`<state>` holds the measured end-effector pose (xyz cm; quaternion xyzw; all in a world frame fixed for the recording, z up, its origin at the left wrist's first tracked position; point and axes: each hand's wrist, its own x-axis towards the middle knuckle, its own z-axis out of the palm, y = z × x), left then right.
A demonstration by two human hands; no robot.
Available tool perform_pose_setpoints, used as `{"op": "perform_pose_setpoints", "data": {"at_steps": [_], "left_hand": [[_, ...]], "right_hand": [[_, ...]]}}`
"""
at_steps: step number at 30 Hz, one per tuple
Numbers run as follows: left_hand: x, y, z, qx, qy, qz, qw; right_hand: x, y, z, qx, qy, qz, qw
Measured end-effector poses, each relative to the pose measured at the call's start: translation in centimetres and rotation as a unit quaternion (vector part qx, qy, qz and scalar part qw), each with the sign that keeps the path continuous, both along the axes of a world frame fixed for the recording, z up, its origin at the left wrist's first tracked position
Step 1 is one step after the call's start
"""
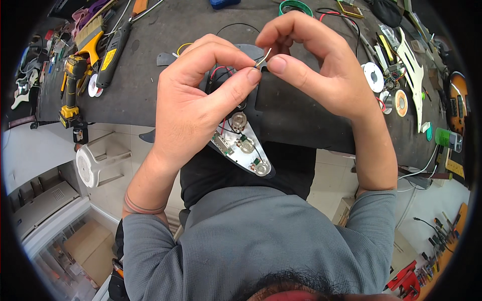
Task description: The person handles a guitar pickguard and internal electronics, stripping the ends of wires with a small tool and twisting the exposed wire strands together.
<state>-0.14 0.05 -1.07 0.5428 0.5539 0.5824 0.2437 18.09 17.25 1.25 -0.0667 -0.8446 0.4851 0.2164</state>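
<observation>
My left hand (201, 90) is closed in a pinch on a thin wire (264, 56), whose pale end sticks up past the fingertips. My right hand (316, 60) is close beside that end, thumb and index finger apart and nothing seen gripped. Its other fingers curl behind and are partly hidden. Below the left hand, a dark guitar pickguard (273, 174) lies with its wired underside up. Several potentiometers (246, 145) and a small switch (222, 144) are mounted on its silvery backing. Red and black wires run up from it, partly covered by the left hand.
The dark workbench (306, 123) holds a yellow cordless screwdriver (74, 83), a brush (89, 40) and a black-handled tool (113, 55) at left. At right are a solder spool (400, 103), a white disc (372, 77) and a long pale guitar part (412, 75). A white stool (93, 165) stands below left.
</observation>
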Motion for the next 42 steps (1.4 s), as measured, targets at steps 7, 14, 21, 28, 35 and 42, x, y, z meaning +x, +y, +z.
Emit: {"op": "perform_pose_setpoints", "data": {"at_steps": [7, 14, 21, 28, 35, 42], "left_hand": [[-0.3, 0.6, 0.4, 0.031, 0.043, -0.002, 0.999], [-0.7, -0.3, 0.3, 0.012, 0.093, 0.032, 0.995], [-2.2, -1.0, 1.4, 0.097, 0.100, 0.095, 0.986], [-3.4, -4.3, 2.6, 0.062, 0.307, 0.010, 0.950], [-2.3, -3.9, 2.5, -0.015, 0.455, -0.040, 0.890], [-2.3, -3.6, 0.6, 0.011, 0.472, 0.047, 0.880]], "right_hand": [[-0.5, 0.7, 0.6, -0.047, -0.020, 0.021, 0.998], [-1.1, 1.1, 2.3, -0.100, -0.072, 0.046, 0.991], [-1.0, 2.7, 3.4, -0.045, -0.061, 0.101, 0.992], [-0.4, 3.7, 4.6, -0.049, -0.160, 0.002, 0.986], [-0.3, 3.1, 3.4, -0.051, -0.098, -0.066, 0.992], [-0.3, 3.3, 2.3, 0.076, -0.065, -0.018, 0.995]]}}
